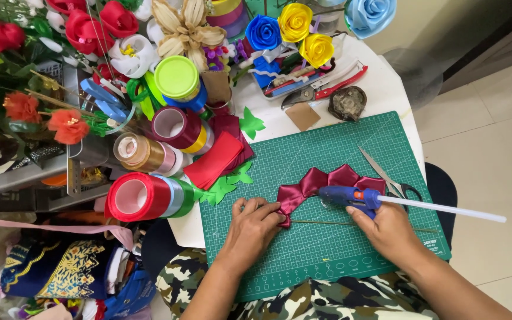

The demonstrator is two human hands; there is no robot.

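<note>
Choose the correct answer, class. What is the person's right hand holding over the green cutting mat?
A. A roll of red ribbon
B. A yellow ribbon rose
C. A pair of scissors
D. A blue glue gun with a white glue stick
D: the right hand grips a blue glue gun with a white glue stick jutting from its back, nozzle at the maroon folded ribbon strip; the scissors lie untouched on the green cutting mat.

The right hand (pixel 389 228) hides the glue gun's (pixel 351 197) grip. The scissors' (pixel 389 178) handles sit partly behind it. Red fabric flowers (pixel 90 24) at upper left are cut by the frame's edge.
</note>
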